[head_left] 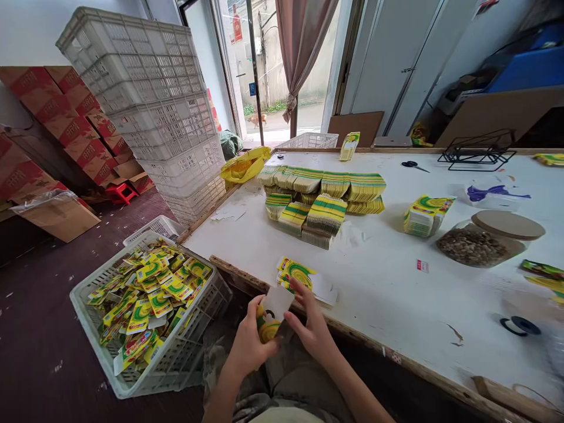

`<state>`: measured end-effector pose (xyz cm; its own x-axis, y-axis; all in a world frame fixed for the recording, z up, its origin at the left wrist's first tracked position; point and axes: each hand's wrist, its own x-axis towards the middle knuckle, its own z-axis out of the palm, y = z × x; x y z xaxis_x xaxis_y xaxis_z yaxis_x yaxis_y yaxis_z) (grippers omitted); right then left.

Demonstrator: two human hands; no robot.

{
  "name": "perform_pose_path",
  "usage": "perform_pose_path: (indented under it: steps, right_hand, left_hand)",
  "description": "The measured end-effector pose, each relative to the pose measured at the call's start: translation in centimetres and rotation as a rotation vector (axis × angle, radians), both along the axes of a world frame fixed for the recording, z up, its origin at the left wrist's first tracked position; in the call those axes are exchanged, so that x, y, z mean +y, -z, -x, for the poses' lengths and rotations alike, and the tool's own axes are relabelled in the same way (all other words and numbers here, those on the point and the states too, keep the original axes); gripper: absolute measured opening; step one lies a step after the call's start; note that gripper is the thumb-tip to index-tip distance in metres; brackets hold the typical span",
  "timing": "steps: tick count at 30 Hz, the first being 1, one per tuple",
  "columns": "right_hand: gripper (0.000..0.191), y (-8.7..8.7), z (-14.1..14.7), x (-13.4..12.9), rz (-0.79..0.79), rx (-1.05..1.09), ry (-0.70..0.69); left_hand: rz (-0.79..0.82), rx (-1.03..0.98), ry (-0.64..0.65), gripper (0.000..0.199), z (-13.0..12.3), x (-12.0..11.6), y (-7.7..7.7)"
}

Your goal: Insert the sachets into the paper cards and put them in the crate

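Note:
Low over my lap, just in front of the table edge, my left hand (253,343) grips a small yellow and green printed carton (268,329) with a pale grey flap standing up. Fingers apart, my right hand (312,320) is at the carton's right side, its thumb close to the edge; whether it touches cannot be made out. Right behind it, a small pile of flat printed cartons (299,273) lies at the table's edge, partly covered by my right fingertips. Farther back stand bundled stacks of yellow and green cartons (326,214).
A plastic crate (176,358) full of cartons stands left of my legs, before a tall stack of white crates (163,111). On the white table (374,294) are a jar of brown pieces (473,247), scissors (414,165), another carton bundle (427,217) and a black wire rack (478,155).

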<state>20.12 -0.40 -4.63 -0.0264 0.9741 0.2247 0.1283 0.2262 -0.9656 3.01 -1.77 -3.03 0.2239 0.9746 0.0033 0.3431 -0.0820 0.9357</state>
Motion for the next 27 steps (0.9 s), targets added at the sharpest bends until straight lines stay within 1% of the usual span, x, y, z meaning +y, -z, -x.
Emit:
perform_pose_path:
  steps: [2, 4, 6, 7, 9, 11, 12, 14, 15, 17, 19, 20, 21, 22, 24, 25, 27]
  right_hand:
    - [0.061, 0.6, 0.3, 0.2, 0.217, 0.191, -0.158]
    - [0.054, 1.0, 0.7, 0.2, 0.387, 0.315, -0.314]
    - [0.051, 1.1, 1.0, 0.0, 0.458, 0.362, -0.384]
    - [0.054, 1.1, 1.0, -0.1, 0.459, 0.375, -0.377]
    - [0.064, 1.0, 1.2, -0.4, 0.426, 0.399, -0.343]
    - [0.070, 0.8, 1.2, -0.6, 0.338, 0.352, -0.343]
    - [0.070, 0.7, 1.3, -0.7, 0.285, 0.294, -0.360]
    - [0.062, 0.6, 1.3, -0.7, 0.175, 0.131, -0.393]
    - [0.057, 0.7, 1.4, -0.6, 0.126, 0.055, -0.386]
    - [0.051, 1.0, 1.2, -0.3, 0.047, -0.037, -0.314]
    - [0.052, 1.4, 0.9, 0.2, -0.005, -0.084, -0.216]
    - [0.052, 1.6, 0.7, 0.4, -0.027, -0.117, -0.189]
    - [0.054, 1.7, 0.4, 0.6, -0.045, -0.161, -0.192]
    - [0.056, 1.8, 0.0, 0.7, -0.059, -0.213, -0.222]
    - [0.059, 1.8, -0.6, 0.8, -0.065, -0.315, -0.328]
    - [0.057, 1.7, -1.0, 0.9, -0.062, -0.354, -0.373]
    - [0.043, 1.3, -1.6, 0.9, -0.056, -0.399, -0.422]
  left_hand:
    - [-0.043, 0.007, 0.058, 0.074, -0.5, -0.4, 0.1]
    - [-0.083, 0.037, 0.102, 0.068, -0.9, -0.8, 0.2]
    - [-0.090, 0.063, 0.111, 0.058, -1.1, -1.0, 0.4]
    - [-0.080, 0.065, 0.100, 0.054, -1.0, -1.0, 0.6]
    - [-0.042, 0.059, 0.082, 0.051, -0.7, -0.8, 0.8]
    - [-0.017, 0.052, 0.080, 0.048, -0.5, -0.6, 1.1]
    - [-0.013, 0.049, 0.082, 0.048, -0.4, -0.5, 1.3]
    - [-0.013, 0.039, 0.063, 0.055, -0.4, -0.3, 1.7]
    - [-0.019, 0.030, 0.033, 0.060, -0.6, -0.3, 2.0]
    - [-0.042, 0.025, -0.059, 0.065, -0.8, -0.4, 2.4]
    - [-0.076, 0.028, -0.164, 0.059, -0.9, -0.5, 2.6]
    - [-0.089, 0.035, -0.202, 0.053, -0.8, -0.5, 2.6]
    - [-0.101, 0.047, -0.225, 0.049, -0.7, -0.5, 2.5]
    - [-0.110, 0.063, -0.231, 0.046, -0.4, -0.4, 2.3]
    - [-0.122, 0.108, -0.201, 0.044, 0.4, -0.2, 1.7]
    - [-0.125, 0.132, -0.179, 0.044, 0.8, -0.1, 1.4]
    - [-0.121, 0.165, -0.137, 0.046, 1.6, 0.0, 0.8]
